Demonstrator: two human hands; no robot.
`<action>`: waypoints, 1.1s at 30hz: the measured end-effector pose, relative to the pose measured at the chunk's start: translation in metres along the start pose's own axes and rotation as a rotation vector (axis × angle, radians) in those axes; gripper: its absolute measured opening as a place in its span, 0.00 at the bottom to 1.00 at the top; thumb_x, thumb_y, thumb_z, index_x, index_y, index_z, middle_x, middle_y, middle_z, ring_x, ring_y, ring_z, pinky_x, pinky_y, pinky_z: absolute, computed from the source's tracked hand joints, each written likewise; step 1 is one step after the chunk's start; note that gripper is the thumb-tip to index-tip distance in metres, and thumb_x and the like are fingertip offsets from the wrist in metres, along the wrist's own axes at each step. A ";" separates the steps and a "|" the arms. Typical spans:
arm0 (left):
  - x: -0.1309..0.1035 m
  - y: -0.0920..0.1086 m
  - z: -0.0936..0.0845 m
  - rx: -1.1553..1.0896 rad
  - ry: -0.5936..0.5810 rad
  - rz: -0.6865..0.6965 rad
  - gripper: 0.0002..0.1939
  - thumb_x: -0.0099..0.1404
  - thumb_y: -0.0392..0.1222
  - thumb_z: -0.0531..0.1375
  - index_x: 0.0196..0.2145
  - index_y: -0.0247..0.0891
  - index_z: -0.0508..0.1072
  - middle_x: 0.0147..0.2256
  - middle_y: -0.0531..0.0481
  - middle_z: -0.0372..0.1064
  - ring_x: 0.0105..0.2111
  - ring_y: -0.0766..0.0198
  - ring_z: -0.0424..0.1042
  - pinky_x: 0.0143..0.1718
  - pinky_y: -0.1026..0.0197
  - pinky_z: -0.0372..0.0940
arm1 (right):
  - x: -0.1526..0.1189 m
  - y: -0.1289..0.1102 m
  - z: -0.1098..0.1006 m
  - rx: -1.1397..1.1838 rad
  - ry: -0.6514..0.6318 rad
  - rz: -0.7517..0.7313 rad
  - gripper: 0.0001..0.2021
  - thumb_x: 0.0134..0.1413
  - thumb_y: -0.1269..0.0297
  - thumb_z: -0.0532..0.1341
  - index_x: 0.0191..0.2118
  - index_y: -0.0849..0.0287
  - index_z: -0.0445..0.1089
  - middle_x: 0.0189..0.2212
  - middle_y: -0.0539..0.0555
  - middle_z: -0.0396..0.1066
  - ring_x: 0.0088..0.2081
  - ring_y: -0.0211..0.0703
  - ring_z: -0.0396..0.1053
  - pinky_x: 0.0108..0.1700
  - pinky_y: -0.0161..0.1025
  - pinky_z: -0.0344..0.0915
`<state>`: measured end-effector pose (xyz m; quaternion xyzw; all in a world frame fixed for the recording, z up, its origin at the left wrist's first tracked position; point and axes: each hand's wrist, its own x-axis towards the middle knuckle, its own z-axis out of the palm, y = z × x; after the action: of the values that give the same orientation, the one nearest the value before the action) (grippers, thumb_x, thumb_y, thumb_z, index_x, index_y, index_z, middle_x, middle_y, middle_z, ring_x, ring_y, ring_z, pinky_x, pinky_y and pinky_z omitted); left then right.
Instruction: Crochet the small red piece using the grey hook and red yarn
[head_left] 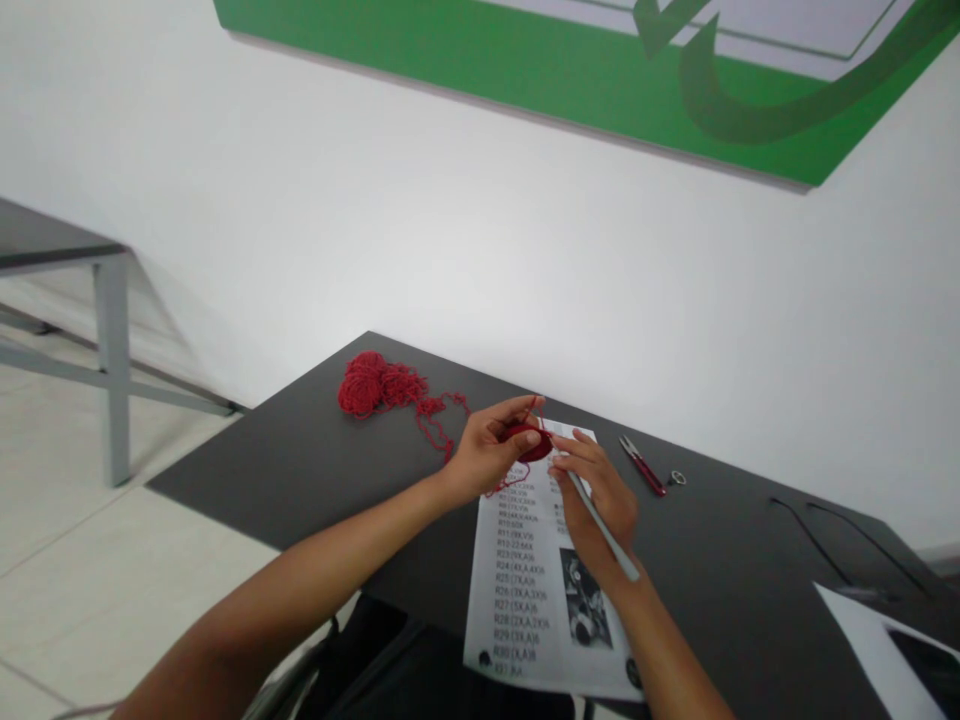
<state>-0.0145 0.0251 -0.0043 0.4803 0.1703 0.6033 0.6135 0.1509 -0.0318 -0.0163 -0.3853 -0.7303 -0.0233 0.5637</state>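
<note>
My left hand (484, 450) pinches a small round piece of red crochet work (534, 446) between thumb and fingers, and a strand of yarn runs up over the index finger. Held like a pen, a crochet hook with a grey handle (604, 525) lies in my right hand (596, 485). Its tip meets the edge of the red piece, though the hook end is too small to make out. From the left hand the yarn trails across to a loose red ball of yarn (366, 385). Beneath both hands lies a printed pattern sheet (517, 600).
Small red-handled snips (643, 466) and a little metal ring-like item (677, 478) lie right of the sheet on the dark table (315, 480). Glasses (847, 545) and another paper (870, 640) are farther right. A white wall (480, 240) stands behind the table.
</note>
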 end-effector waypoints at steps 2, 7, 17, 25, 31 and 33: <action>0.001 0.000 -0.001 0.072 0.015 0.065 0.25 0.52 0.43 0.75 0.47 0.33 0.81 0.30 0.50 0.76 0.29 0.68 0.72 0.32 0.65 0.70 | -0.002 0.000 0.002 0.019 -0.014 0.072 0.03 0.63 0.61 0.64 0.39 0.51 0.76 0.46 0.52 0.82 0.58 0.53 0.74 0.58 0.57 0.73; 0.000 -0.004 -0.003 0.184 0.016 0.095 0.23 0.57 0.45 0.73 0.49 0.35 0.80 0.32 0.49 0.76 0.30 0.67 0.73 0.35 0.62 0.72 | -0.013 -0.008 0.006 0.222 0.000 0.359 0.09 0.64 0.54 0.62 0.42 0.52 0.73 0.52 0.56 0.80 0.67 0.56 0.64 0.63 0.63 0.64; -0.004 -0.011 0.001 0.138 -0.003 0.064 0.22 0.54 0.44 0.74 0.45 0.34 0.80 0.32 0.48 0.76 0.31 0.65 0.74 0.34 0.62 0.70 | 0.003 -0.008 0.009 0.834 0.185 0.588 0.11 0.63 0.54 0.63 0.34 0.55 0.71 0.38 0.55 0.81 0.44 0.50 0.80 0.54 0.55 0.72; -0.019 -0.011 0.009 0.366 -0.046 0.127 0.21 0.59 0.41 0.71 0.50 0.36 0.79 0.33 0.46 0.80 0.31 0.63 0.76 0.35 0.61 0.72 | 0.004 0.000 0.013 0.699 0.234 0.520 0.13 0.59 0.50 0.66 0.34 0.55 0.75 0.35 0.53 0.77 0.40 0.46 0.77 0.44 0.46 0.75; -0.024 -0.021 0.009 0.521 0.026 0.254 0.22 0.60 0.44 0.70 0.52 0.40 0.79 0.38 0.44 0.82 0.35 0.60 0.78 0.40 0.58 0.75 | 0.003 -0.010 0.005 0.096 0.166 0.276 0.08 0.64 0.59 0.63 0.38 0.53 0.80 0.38 0.53 0.78 0.41 0.46 0.76 0.44 0.45 0.73; -0.025 -0.025 0.012 0.384 0.034 0.132 0.23 0.62 0.47 0.69 0.54 0.39 0.78 0.42 0.43 0.82 0.38 0.58 0.79 0.41 0.56 0.76 | 0.002 -0.012 0.004 -0.019 0.171 0.200 0.07 0.63 0.60 0.64 0.38 0.53 0.80 0.36 0.53 0.77 0.38 0.46 0.75 0.41 0.44 0.73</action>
<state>0.0037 0.0025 -0.0277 0.5884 0.2609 0.6065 0.4668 0.1409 -0.0370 -0.0111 -0.4580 -0.6372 -0.0070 0.6199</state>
